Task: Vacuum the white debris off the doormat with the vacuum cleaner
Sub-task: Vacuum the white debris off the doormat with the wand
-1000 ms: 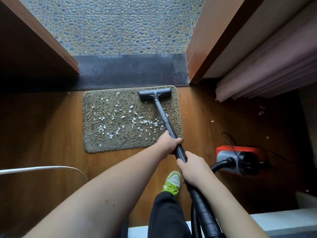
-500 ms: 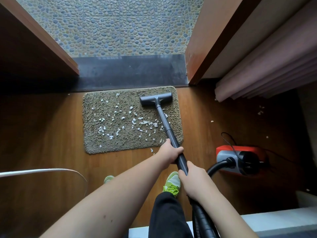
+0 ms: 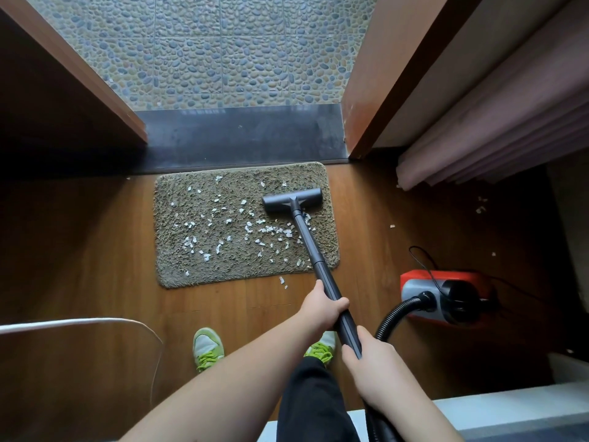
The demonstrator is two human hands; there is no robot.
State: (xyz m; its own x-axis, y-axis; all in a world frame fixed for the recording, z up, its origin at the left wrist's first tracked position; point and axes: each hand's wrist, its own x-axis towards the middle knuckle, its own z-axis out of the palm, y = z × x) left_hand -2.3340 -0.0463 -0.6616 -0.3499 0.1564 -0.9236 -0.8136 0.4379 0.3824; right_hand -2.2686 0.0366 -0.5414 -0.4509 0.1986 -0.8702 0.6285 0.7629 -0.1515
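Both hands are wrapped around the vacuum wand [image 3: 318,266]: left hand [image 3: 322,309] higher up the tube, right hand [image 3: 371,362] just behind it, nearer the body. Out past the left hand, the floor nozzle [image 3: 291,200] sits flat on the doormat [image 3: 178,263], toward its far right corner. White debris [image 3: 223,231] is scattered over the mat to the left of the wand, a few bits on the wood floor [image 3: 95,250] just ahead of the left hand. Red vacuum canister [image 3: 446,296] sits right of the right hand, its ribbed hose [image 3: 398,314] curling back.
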